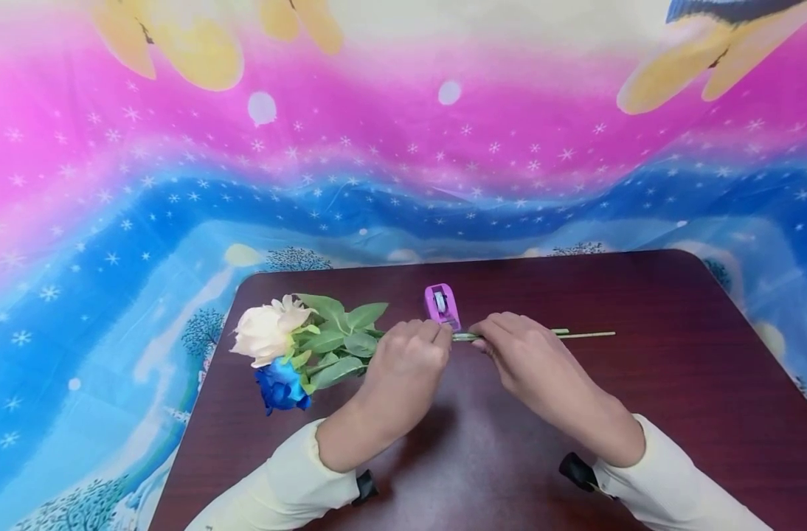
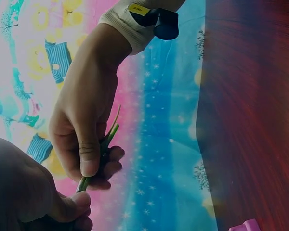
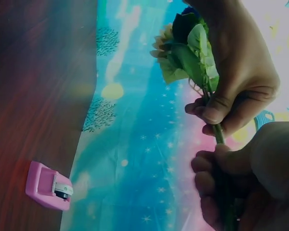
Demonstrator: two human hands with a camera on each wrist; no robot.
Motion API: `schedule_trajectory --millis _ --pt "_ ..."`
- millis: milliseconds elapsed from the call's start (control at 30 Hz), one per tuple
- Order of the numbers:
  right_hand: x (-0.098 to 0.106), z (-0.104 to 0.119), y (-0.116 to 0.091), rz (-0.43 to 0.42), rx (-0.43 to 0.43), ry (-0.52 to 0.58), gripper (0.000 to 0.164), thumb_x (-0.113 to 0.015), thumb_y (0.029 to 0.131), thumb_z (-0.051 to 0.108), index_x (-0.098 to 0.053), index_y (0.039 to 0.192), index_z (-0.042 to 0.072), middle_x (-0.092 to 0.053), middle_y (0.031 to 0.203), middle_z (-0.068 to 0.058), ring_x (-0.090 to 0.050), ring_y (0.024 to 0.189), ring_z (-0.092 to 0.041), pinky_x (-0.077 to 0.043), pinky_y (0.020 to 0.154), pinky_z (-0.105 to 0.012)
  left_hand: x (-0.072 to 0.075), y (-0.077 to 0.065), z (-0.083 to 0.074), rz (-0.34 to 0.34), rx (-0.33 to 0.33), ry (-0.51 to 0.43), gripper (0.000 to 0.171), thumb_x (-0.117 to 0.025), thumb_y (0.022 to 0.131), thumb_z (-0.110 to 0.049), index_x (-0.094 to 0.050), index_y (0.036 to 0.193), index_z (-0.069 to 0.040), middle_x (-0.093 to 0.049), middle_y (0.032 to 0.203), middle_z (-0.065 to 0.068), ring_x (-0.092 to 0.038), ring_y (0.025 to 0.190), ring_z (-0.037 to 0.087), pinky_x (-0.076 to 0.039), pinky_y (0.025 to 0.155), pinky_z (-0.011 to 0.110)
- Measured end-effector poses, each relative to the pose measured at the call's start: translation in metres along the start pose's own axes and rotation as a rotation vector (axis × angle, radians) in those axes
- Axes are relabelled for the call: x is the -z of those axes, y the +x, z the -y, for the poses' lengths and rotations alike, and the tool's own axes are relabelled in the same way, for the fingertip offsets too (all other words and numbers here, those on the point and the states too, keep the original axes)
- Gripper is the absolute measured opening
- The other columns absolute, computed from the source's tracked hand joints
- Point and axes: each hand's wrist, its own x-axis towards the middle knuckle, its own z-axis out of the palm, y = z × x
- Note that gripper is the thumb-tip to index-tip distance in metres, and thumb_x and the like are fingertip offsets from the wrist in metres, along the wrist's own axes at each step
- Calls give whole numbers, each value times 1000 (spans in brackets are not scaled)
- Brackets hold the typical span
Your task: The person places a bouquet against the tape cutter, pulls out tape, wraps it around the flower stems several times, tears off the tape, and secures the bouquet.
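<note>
My left hand (image 1: pixel 406 369) pinches the green stems of two artificial flowers between thumb and fingers. Close to its right, my right hand (image 1: pixel 526 354) grips the same stems (image 1: pixel 589 334), whose ends stick out past it. A cream-white rose (image 1: pixel 267 332) and a blue rose (image 1: pixel 282 385) lie to the left, with green leaves (image 1: pixel 340 339) behind them. In the right wrist view, a short piece of stem (image 3: pixel 218 134) shows between both hands. The fingers hide most of the rest of the stems.
Just beyond the hands, a pink tape dispenser (image 1: pixel 441 306) with a roll in it sits on the dark red-brown table (image 1: pixel 676 413). A patterned pink and blue cloth (image 1: pixel 403 147) hangs behind the table and along its sides.
</note>
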Motion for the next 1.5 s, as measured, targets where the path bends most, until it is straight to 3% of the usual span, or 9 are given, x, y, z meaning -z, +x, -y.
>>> schedule_trajectory --millis 233,467,600,700,833,1067,1167,1333,1500 --pt "-7 -6 -1 -107 57 -45 20 -80 77 -8 -71 92 1 -69 82 -7 -63 75 -21 -54 68 -36 -1 1 -1 0 3 -38 13 -79 86 -9 -77 99 -8 -73 85 1 -68 70 14 -51 59 24" --pt "-10 -8 -4 -164 95 -139 20 -80 79 -6 -70 95 0 -69 84 -9 -59 76 -24 -46 66 -35 4 5 5 166 69 -203 27 -82 84 -11 -76 111 -9 -78 97 3 -73 79 13 -56 62 25" --pt "-12 -8 -5 -200 133 -157 18 -77 81 -6 -68 96 -1 -67 83 -10 -57 75 -25 -42 65 -35 5 6 7 213 83 -210 24 -81 84 -9 -75 108 -10 -76 92 2 -71 72 12 -54 57 25" --pt "-15 -8 -6 -212 145 -161 9 -70 88 -3 -67 97 -1 -65 82 -10 -54 73 -25 -40 64 -35 2 5 6 192 75 -184 16 -79 85 -9 -75 101 -10 -74 84 1 -66 63 11 -50 51 24" --pt "-16 -6 -6 -186 106 -145 7 -62 96 4 -66 99 0 -63 84 -9 -54 75 -25 -39 65 -34 0 4 5 103 50 -92 10 -79 85 -9 -77 95 -9 -72 79 1 -63 57 11 -47 48 24" --pt "-11 -2 -6 -101 4 -56 24 -70 95 14 -68 116 2 -67 94 -6 -60 86 -23 -49 74 -36 -1 3 1 3 4 82 10 -78 87 -13 -79 95 -9 -73 79 1 -66 61 12 -49 51 23" --pt "-8 -2 -4 -68 -1 -45 23 -71 94 12 -69 114 2 -68 92 -6 -61 82 -21 -52 74 -36 -2 1 -1 -20 -2 118 8 -75 86 -10 -79 94 -9 -72 77 0 -66 62 13 -48 53 24" --pt "-8 -4 -2 -68 25 -64 12 -78 88 7 -68 94 4 -65 80 -4 -57 70 -17 -50 64 -33 -2 0 -3 -41 -11 127 9 -73 85 -8 -78 92 -8 -70 76 0 -64 63 13 -47 54 25" --pt "-11 -7 -1 -135 49 -78 14 -82 82 2 -69 87 3 -67 77 -5 -59 70 -20 -51 64 -35 0 1 -2 23 -2 39 12 -78 85 -12 -78 96 -8 -72 82 2 -67 67 13 -51 56 25"
